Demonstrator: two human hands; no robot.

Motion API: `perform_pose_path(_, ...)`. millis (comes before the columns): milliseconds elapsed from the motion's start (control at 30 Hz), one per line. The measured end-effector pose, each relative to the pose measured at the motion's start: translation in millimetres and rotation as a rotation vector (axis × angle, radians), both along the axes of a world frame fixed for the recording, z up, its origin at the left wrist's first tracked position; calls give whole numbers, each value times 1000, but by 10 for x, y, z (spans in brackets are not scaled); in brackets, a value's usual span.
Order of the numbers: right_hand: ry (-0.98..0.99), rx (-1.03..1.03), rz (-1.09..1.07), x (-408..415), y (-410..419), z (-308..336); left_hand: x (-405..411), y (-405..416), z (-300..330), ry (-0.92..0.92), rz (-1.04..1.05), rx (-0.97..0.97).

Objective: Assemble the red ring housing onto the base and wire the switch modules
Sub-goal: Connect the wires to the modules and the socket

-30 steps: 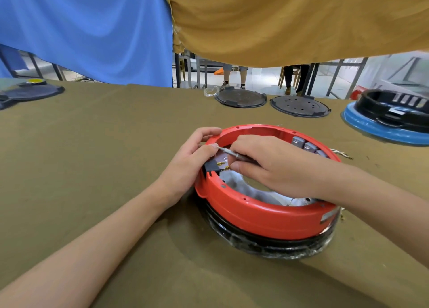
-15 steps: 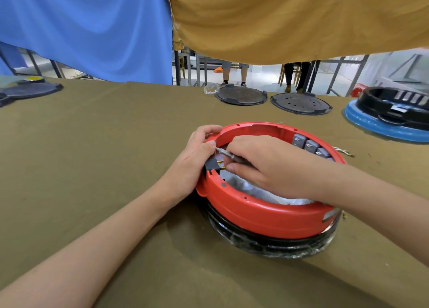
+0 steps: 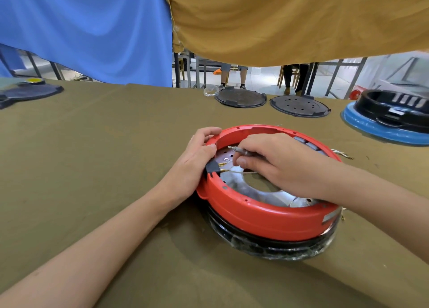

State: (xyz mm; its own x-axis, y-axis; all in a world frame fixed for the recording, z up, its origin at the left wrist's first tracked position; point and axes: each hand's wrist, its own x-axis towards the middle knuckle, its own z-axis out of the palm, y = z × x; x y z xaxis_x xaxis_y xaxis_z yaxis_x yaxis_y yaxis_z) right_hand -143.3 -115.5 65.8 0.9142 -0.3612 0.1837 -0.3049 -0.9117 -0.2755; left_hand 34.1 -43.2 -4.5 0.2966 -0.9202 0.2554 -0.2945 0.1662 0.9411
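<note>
The red ring housing (image 3: 262,211) sits on a black base (image 3: 267,246) wrapped in clear film, on the olive cloth. My left hand (image 3: 196,166) grips the ring's left rim, thumb over a black switch module (image 3: 212,167) whose brass pins point inward. My right hand (image 3: 276,164) reaches into the ring and pinches a thin metal-tipped wire lead (image 3: 241,151), its tip just above the pins. Grey switch modules (image 3: 306,143) line the far right inner wall. A silvery plate (image 3: 274,195) shows inside the ring.
Two dark round lids (image 3: 241,97) (image 3: 300,106) lie at the table's far edge. A blue and black housing (image 3: 390,120) sits far right, a dark flat part (image 3: 30,92) far left. Loose wires (image 3: 341,153) trail behind the ring. Blue and ochre cloths hang overhead; people's legs stand beyond.
My right hand has drawn back to the right, uncovering the brass pins and silver plate. The wire lead's tip has lifted off the module. My left hand keeps its hold.
</note>
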Motion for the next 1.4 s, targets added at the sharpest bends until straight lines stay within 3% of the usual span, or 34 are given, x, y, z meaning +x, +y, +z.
perform_pose_path(167,-62,75,-17,38,1,9,8,-15,22,16,-27,4)
perform_pose_path(300,-293,210,-227,-219,-180,169,79,-16,47,-59,7,-36)
perform_pose_path(433,-406,478,-453,-734,-337,106,118,42,133,39,59,-69)
perform_pose_path(533,-450,452,-662,-1025,-392,-80,104,93,198,69,66,-59)
perform_pose_path(633,-419,485,-748,-1182,-367,-254,93,162,247,2,74,-43)
perform_pose_path(733,-234,564,-678,-1154,-248,-397,101,236,259,16,83,-23)
perform_pose_path(867,-191,444,-699,-1190,-207,-404,101,246,250,77,148,-65)
perform_pose_path(1000,144,89,-666,-1342,-222,-320,161,182,223,57,196,-81)
perform_pose_path(1167,389,-95,-602,-1247,-185,-338,172,187,216,87,96,-11)
perform_pose_path(1300,304,-140,-602,-1318,-198,-315,130,195,226,169,30,53)
perform_pose_path(1400,13,-43,-577,-1346,-186,-250,149,193,247,101,36,69)
